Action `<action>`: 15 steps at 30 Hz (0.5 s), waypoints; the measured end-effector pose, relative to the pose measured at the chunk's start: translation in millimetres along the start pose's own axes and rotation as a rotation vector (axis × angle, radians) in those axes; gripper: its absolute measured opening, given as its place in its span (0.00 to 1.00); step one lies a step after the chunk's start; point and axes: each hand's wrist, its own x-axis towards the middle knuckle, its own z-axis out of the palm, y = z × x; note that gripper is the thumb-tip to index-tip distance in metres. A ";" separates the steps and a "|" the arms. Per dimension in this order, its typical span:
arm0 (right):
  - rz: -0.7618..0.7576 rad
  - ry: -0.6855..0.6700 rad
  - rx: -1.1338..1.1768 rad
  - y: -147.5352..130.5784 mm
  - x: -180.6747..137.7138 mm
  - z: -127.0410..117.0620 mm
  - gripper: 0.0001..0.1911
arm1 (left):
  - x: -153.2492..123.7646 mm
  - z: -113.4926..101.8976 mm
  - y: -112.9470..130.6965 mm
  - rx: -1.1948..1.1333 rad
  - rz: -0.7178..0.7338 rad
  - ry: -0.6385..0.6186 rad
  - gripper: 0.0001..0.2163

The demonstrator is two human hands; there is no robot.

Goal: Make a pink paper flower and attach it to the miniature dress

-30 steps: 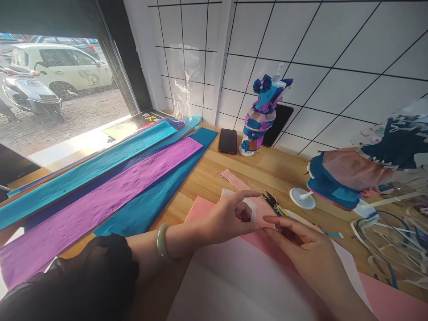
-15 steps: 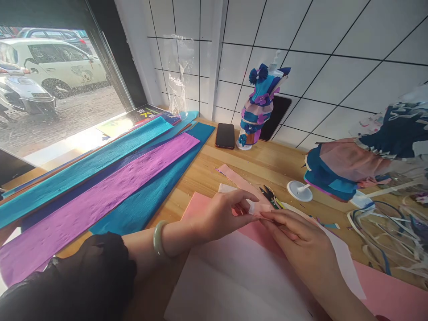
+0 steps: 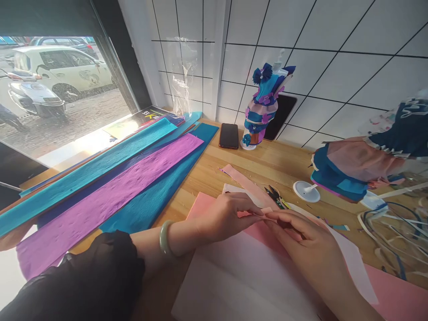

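Observation:
My left hand (image 3: 223, 218), with a pale green bangle on its wrist, pinches a small pink paper piece (image 3: 266, 211) from the left. My right hand (image 3: 309, 247) pinches the same piece from the right, fingertips meeting those of the left. Both hands hover over a large pink sheet (image 3: 394, 294) and a white sheet (image 3: 234, 285) on the wooden table (image 3: 267, 167). A pink paper strip (image 3: 242, 178) and small dark scissors (image 3: 276, 196) lie just beyond the fingers.
Long purple (image 3: 110, 196) and teal (image 3: 83, 174) crepe paper folds lie at left. A black phone (image 3: 229, 135) and a paper-dressed mannequin (image 3: 262, 107) stand by the tiled wall. A round white stand (image 3: 306, 191), another paper dress (image 3: 361, 167) and cut strips (image 3: 391, 236) crowd the right.
The left thumb and fingers closed down from an open curl onto the small pink piece, and both hands' fingertips came together. The view shifted slightly.

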 end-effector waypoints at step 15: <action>-0.060 0.053 -0.068 13.5 -1.6 2.0 0.16 | -0.9 1.5 0.8 -0.160 -0.147 -0.055 0.12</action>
